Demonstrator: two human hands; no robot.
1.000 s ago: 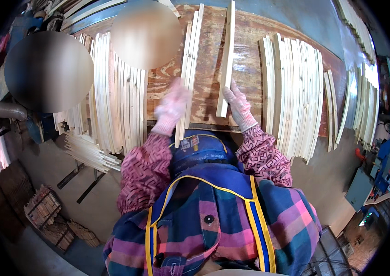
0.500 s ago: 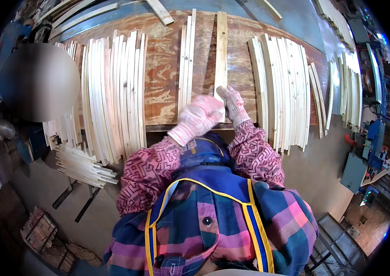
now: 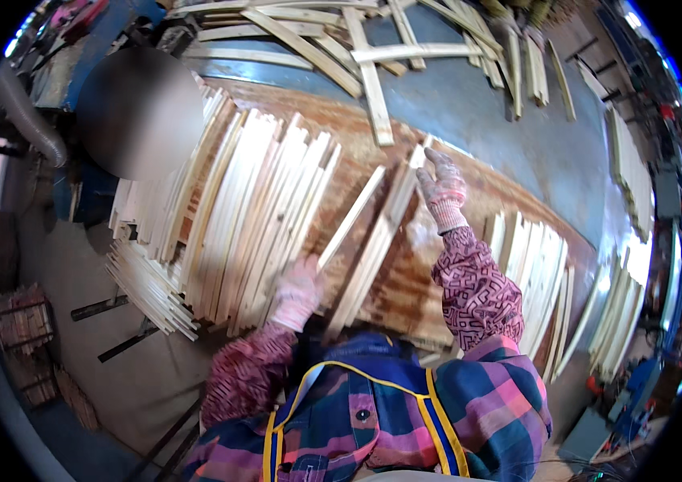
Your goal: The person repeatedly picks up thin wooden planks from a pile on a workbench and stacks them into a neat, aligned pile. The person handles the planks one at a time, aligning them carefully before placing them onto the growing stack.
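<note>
My left hand (image 3: 298, 291), in a pale knitted glove, is low over the near end of a narrow wooden strip (image 3: 351, 218). Motion smears its fingers, so its grip is unclear. Right of that strip, longer boards (image 3: 378, 237) lie side by side, slanting away from me. At their far end is my right hand (image 3: 442, 191), gloved too, its fingers stretched out and apart from the thumb. The fingertips are beside the board's end; whether they touch is hard to tell. Beneath everything is a stained plywood sheet (image 3: 413, 277).
Many pale strips lie in a row (image 3: 256, 217) on the left, with another row (image 3: 535, 249) on the right. Loose boards (image 3: 417, 51) cross each other on the blue-grey table (image 3: 509, 157) beyond. At left, a grey round blur (image 3: 141, 112) covers part of the view.
The view has turned and shows more of the far table. My hands, earlier together at the board's near end, have parted: right to its far end, left toward the left row.
</note>
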